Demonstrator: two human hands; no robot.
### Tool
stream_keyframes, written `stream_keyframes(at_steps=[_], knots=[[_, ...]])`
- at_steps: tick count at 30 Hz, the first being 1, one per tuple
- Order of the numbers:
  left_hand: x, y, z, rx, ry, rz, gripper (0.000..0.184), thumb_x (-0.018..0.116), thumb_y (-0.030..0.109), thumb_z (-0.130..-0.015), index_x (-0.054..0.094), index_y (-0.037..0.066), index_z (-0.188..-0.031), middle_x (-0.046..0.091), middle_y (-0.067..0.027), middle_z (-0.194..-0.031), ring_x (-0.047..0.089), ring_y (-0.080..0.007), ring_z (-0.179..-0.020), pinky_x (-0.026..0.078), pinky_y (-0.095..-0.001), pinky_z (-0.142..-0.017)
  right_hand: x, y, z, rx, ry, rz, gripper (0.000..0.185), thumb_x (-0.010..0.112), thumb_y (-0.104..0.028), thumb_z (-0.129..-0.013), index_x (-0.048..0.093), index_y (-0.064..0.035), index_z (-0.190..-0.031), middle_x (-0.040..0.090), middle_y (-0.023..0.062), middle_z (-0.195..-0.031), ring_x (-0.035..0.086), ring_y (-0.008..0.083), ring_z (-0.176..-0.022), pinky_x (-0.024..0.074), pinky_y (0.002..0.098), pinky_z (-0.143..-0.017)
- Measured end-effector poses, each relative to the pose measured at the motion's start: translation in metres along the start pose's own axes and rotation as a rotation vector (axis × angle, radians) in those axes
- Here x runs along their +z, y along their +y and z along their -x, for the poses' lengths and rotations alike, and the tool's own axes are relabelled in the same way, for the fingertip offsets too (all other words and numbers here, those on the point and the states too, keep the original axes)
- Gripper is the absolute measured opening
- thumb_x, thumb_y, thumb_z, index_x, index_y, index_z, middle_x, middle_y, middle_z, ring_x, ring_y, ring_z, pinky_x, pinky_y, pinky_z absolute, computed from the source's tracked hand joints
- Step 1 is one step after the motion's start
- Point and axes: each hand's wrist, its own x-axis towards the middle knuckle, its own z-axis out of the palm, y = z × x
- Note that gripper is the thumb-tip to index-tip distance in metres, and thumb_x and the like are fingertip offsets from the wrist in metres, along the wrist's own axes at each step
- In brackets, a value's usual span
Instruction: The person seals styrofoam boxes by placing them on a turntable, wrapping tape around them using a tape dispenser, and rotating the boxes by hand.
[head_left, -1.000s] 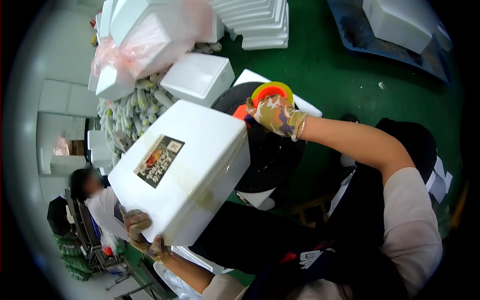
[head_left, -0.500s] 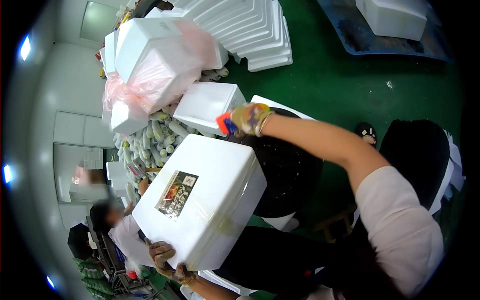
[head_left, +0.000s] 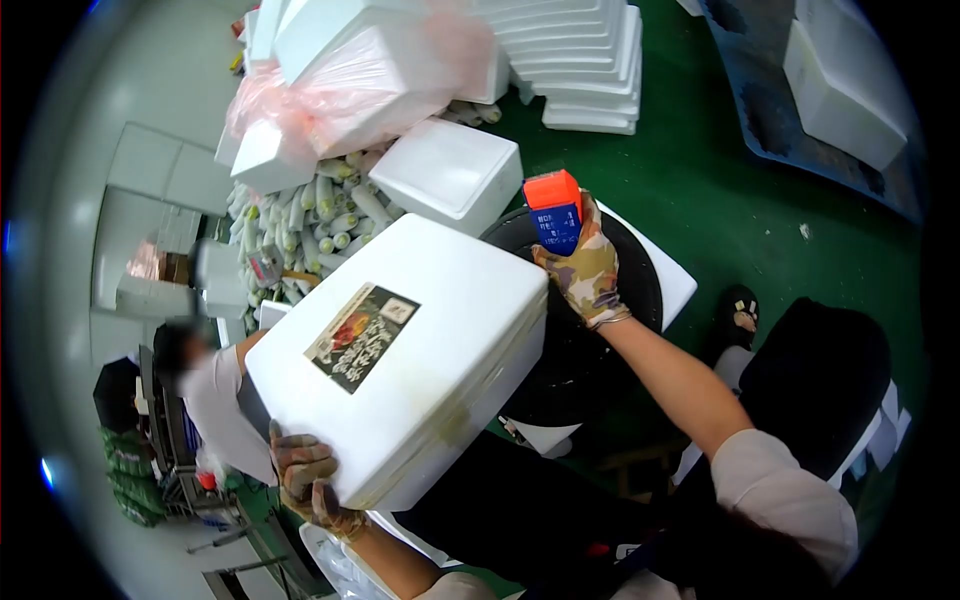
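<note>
A white foam box with a dark picture label on its lid is tilted in front of me. Clear tape appears to run along its side seam. My left hand, in a patterned glove, is curled over the lower left corner of the box. In my gloved right hand is an orange-and-blue item with white print, raised at the far right corner of the box. What kind of item it is, I cannot tell. Under and behind the box is a round black surface.
Another white foam box stands beyond, near a heap of long pale vegetables in wrapping. Stacked foam lids and a pink plastic bag lie farther back. At left is a co-worker. A blue pallet bears foam boxes.
My right hand has turned, bringing the printed face of the orange-and-blue item upright into view, closer to the box's edge. My left hand stays at its corner. The camera view has shifted.
</note>
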Motion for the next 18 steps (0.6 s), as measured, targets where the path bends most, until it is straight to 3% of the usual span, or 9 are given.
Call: stream_keyframes(at_steps=[4,5,7,9,12,14,16,17,18], knots=[[0.005,0.001,-0.009,0.086,-0.074,0.076,0.027,0.055,0.026,-0.069,0.060,0.000,-0.063,0.061,-0.0147,-0.069,0.058,-0.0259,-0.077,0.026,-0.0544,-0.111,0.052,0.015,0.002,0.142,0.079,-0.372,0.103,0.084,-0.043,-0.064,0.029,-0.0055,-0.142,0.066,0.0141,-0.103,0.067,0.0282,-0.091,0.0531,0.0357,-0.079],[0.005,0.002,-0.007,0.053,-0.044,0.077,0.025,0.057,0.025,-0.067,0.061,0.000,-0.063,0.061,-0.0140,-0.068,0.058,-0.0258,-0.076,0.026,-0.0539,-0.109,0.056,0.017,-0.005,0.147,-0.024,-0.464,0.102,0.084,-0.045,-0.064,0.030,-0.0053,-0.142,0.066,0.0152,-0.105,0.067,0.0295,-0.090,0.0537,0.0364,-0.077],[0.012,0.010,-0.014,0.075,-0.061,0.083,0.023,0.059,0.024,-0.064,0.063,0.001,-0.063,0.062,-0.0129,-0.069,0.058,-0.0255,-0.076,0.027,-0.0529,-0.106,0.070,0.022,-0.022,0.011,-0.043,-0.109,0.101,0.082,-0.046,-0.066,0.030,-0.0055,-0.143,0.066,0.0159,-0.107,0.067,0.0303,-0.088,0.0539,0.0387,-0.076],[0.012,0.007,-0.012,0.049,-0.028,0.111,0.022,0.060,0.022,-0.065,0.064,0.000,-0.065,0.063,-0.0131,-0.071,0.059,-0.0264,-0.077,0.030,-0.0495,-0.105,0.093,0.027,-0.029,-0.120,-0.019,-0.005,0.099,0.078,-0.048,-0.069,0.029,-0.0063,-0.144,0.064,0.0190,-0.111,0.067,0.0327,-0.087,0.0540,0.0409,-0.075],[0.014,0.006,-0.007,-0.146,0.080,0.134,0.024,0.058,0.019,-0.070,0.066,-0.003,-0.070,0.067,-0.0145,-0.077,0.061,-0.0282,-0.081,0.035,-0.0437,-0.103,0.111,0.022,-0.061,-0.525,-0.067,0.262,0.096,0.075,-0.049,-0.069,0.031,-0.0084,-0.145,0.064,0.0207,-0.109,0.066,0.0360,-0.088,0.0534,0.0432,-0.070],[0.007,0.004,-0.011,-0.042,-0.049,0.077,0.027,0.055,0.018,-0.080,0.064,-0.007,-0.082,0.067,-0.0162,-0.085,0.061,-0.0250,-0.086,0.038,-0.0400,-0.102,0.083,-0.008,-0.078,-0.428,-0.043,0.189,0.086,0.074,-0.037,-0.069,0.036,-0.0088,-0.141,0.065,0.0180,-0.104,0.066,0.0364,-0.086,0.0533,0.0431,-0.069],[0.012,0.001,-0.017,0.006,-0.043,0.165,0.029,0.051,0.018,-0.088,0.062,-0.009,-0.089,0.066,-0.0174,-0.091,0.060,-0.0224,-0.090,0.041,-0.0376,-0.100,0.034,-0.051,-0.081,-0.391,0.058,0.144,0.080,0.072,-0.030,-0.069,0.038,-0.0079,-0.138,0.065,0.0183,-0.103,0.066,0.0371,-0.085,0.0537,0.0425,-0.070],[0.021,0.005,-0.012,-0.117,0.049,0.240,0.031,0.049,0.019,-0.090,0.063,-0.008,-0.088,0.066,-0.0169,-0.090,0.060,-0.0227,-0.090,0.040,-0.0399,-0.102,0.013,-0.065,-0.077,-0.422,0.105,0.141,0.077,0.071,-0.027,-0.069,0.039,-0.0071,-0.137,0.065,0.0185,-0.103,0.065,0.0374,-0.085,0.0540,0.0424,-0.071],[0.032,0.018,-0.021,-0.095,0.082,0.091,0.037,0.045,0.023,-0.087,0.069,-0.003,-0.077,0.068,-0.0148,-0.083,0.062,-0.0293,-0.090,0.025,-0.0537,-0.112,-0.002,-0.075,-0.067,-0.442,0.129,0.209,0.076,0.070,-0.026,-0.070,0.039,-0.0061,-0.136,0.064,0.0197,-0.103,0.065,0.0380,-0.086,0.0538,0.0420,-0.074]])
